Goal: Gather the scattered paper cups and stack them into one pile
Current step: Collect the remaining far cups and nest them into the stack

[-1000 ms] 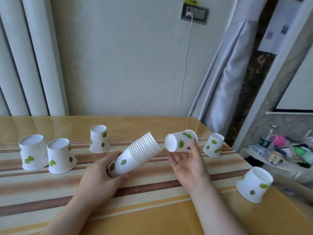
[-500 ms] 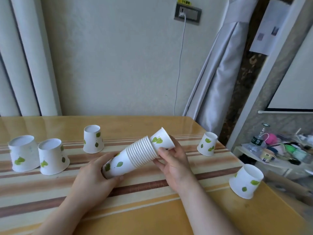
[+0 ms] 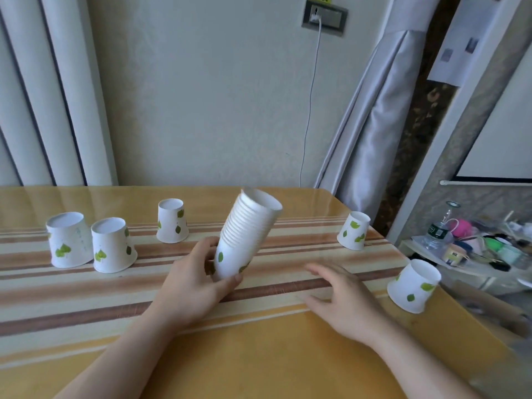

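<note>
The right hand [image 3: 342, 300] is smeared with motion blur, so its fingertips are hard to make out; what shows is a spread, relaxed hand, palm down just over the table [image 3: 259, 355], gripping nothing. The left hand [image 3: 195, 280] is clearer: fingers and thumb curl round the bottom end of the stack of cups [image 3: 246, 239], which leans up and to the right with its open mouth facing away. The base of that stack is hidden behind the thumb and palm, and I cannot tell whether it rests on the tabletop or is lifted just clear.

Five loose cups stand upside down on the striped cloth. Two sit side by side at the far left, the outer cup [image 3: 67, 240] and its neighbour [image 3: 112, 244] nearly touching. A third cup [image 3: 172, 220] stands alone further back, left of the stack. On the right, a smaller-looking cup [image 3: 354, 230] stands near the table's far corner, and the nearest cup [image 3: 413, 286] sits right at the right-hand edge, tilted in the wide lens. All carry green leaf prints.

Beyond the table edge on the right, a low shelf [image 3: 466, 266] holds a clutter too small and blurred to sort out, apart from a water bottle [image 3: 437, 231]. A white cable [image 3: 311, 105] hangs from the wall socket [image 3: 324, 15] and vanishes behind the table. A grey curtain [image 3: 371, 125] is cut off by the top of the view.
</note>
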